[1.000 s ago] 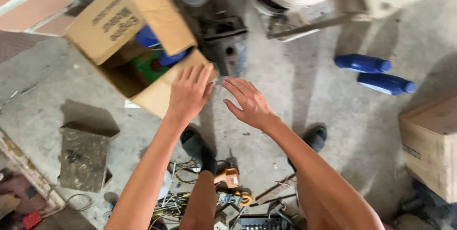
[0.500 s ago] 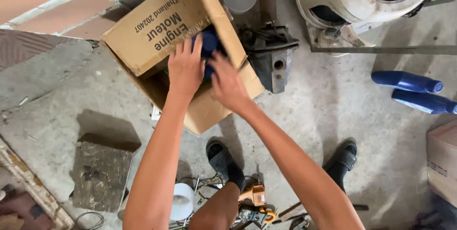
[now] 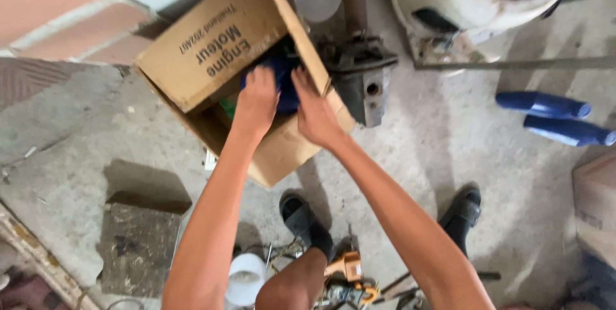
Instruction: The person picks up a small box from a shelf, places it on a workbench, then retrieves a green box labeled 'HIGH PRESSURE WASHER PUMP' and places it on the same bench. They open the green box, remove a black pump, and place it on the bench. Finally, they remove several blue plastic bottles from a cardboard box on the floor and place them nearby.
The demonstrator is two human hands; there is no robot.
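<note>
The fingers of both hands curl narrowly around a dark blue object sitting inside the open cardboard box on the concrete floor. The left hand covers its near-left side, the right hand its right side, so the grip looks like a 2-sided clasp. The object appears rigid and probably heavy, likely a machine part; taking it low on opposite flanks seems wisest. Both forearms stretch forward and down, nearly straight, converging over the box. A grey metal engine block stands just beside the box, and 2 blue bottles lie well apart to the right.
</note>
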